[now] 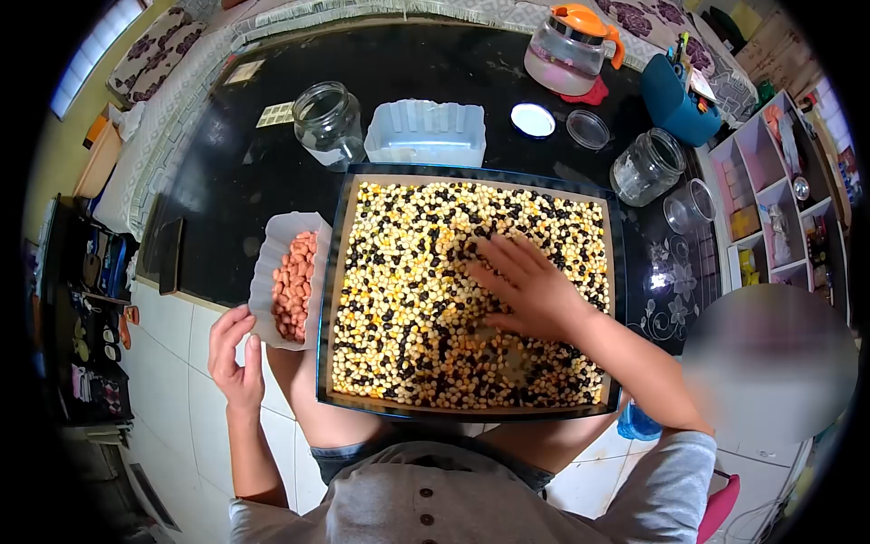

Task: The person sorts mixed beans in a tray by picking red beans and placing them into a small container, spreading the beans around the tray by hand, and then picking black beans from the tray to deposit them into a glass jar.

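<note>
Right hand (526, 286) spread on kernels (408, 299)

Palm down, fingers apart, it touches mixed yellow and black kernels filling a shallow box (453, 412) over the person's thighs (340, 408). Just left is a translucent tub (263, 281) of pinkish nuts (294, 286). The left hand (237, 363) touches the tub's near corner; whether it grips, I cannot tell.

sole view: head-worn | facing: forward, down | field: wide, round-edged | near: tray (471, 414)
</note>
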`<state>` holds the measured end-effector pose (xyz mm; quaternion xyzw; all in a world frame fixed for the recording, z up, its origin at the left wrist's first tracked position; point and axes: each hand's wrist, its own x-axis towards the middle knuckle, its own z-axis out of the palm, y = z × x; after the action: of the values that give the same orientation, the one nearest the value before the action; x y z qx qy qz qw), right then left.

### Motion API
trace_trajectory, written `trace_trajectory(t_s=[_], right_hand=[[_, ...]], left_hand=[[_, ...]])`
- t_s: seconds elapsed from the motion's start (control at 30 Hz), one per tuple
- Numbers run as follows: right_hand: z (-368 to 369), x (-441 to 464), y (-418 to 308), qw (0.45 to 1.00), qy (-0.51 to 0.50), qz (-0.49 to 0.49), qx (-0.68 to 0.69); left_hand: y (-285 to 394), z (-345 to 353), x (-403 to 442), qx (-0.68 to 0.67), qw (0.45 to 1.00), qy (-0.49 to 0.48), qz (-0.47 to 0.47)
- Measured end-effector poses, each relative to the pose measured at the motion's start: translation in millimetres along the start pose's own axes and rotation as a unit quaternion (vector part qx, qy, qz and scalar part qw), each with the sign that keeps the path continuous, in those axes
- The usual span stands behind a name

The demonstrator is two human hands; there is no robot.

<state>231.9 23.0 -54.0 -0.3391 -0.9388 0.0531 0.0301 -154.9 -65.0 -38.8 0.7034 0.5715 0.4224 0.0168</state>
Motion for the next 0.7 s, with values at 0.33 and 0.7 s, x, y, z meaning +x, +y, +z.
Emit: trace_trajectory(t_s=[0.33,0.7], right_hand=[[55.4,43.7,-89.1,0.929,0.049,-0.351,0.106],[34.0,68.3,-51.1,0.994,-0.047,0.061,0.072]], left_hand=[[-3.5,-8.6,-1.1,-0.001,1.0,0.003,0.001],[0.9,-17.8,-0.2,0.011,1.0,0.007,0.012]])
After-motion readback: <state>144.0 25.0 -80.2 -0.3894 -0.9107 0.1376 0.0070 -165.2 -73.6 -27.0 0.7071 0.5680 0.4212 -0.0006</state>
